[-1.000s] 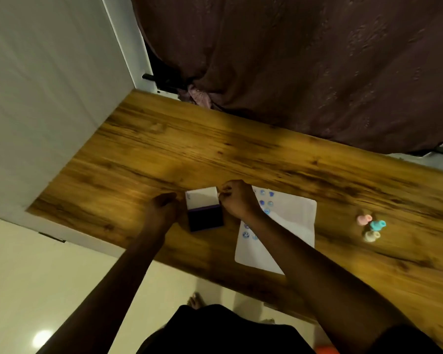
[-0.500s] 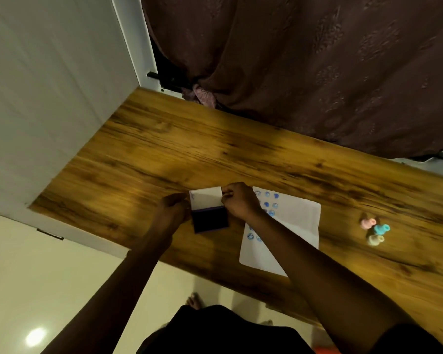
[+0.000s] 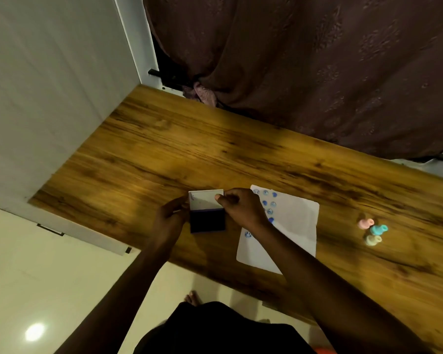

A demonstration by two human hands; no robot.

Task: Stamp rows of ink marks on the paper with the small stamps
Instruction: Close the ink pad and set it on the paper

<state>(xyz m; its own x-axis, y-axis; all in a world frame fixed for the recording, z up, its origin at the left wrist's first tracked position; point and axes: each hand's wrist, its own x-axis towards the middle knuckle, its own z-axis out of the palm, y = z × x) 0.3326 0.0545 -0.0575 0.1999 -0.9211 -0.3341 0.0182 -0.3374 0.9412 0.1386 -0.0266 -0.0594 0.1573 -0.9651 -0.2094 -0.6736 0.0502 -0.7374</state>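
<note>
Both hands are at the ink pad (image 3: 207,221), which sits open on the wooden surface (image 3: 179,159) just left of the paper (image 3: 296,226), its pale lid (image 3: 206,199) standing up behind the dark pad; the left hand (image 3: 169,221) curls against the pad's left edge, fingers bent in, steadying it; the right hand (image 3: 242,209) is pressed together, its fingertips (image 3: 221,198) pinching at the lid's right corner. It looks to me like the step is handling the lid, opening or shutting it, I cannot say which; done well, the left hand keeps the base flat so it does not skid, and the right swings the lid by its corner without dragging a knuckle across the wet ink or brushing the fresh blue marks (image 3: 267,203) close beside the wrist.

Three small stamps (image 3: 372,229), pink, teal and cream, lie clustered well apart to the right, untouched; whether the right hand hides a fourth stamp I cannot tell, since the fist covers its own palm. The right forearm crosses the sheet and covers part of the rows, so their count is uncertain; the marks' designs are too small to read; dim light blurs the lid's hinge.
</note>
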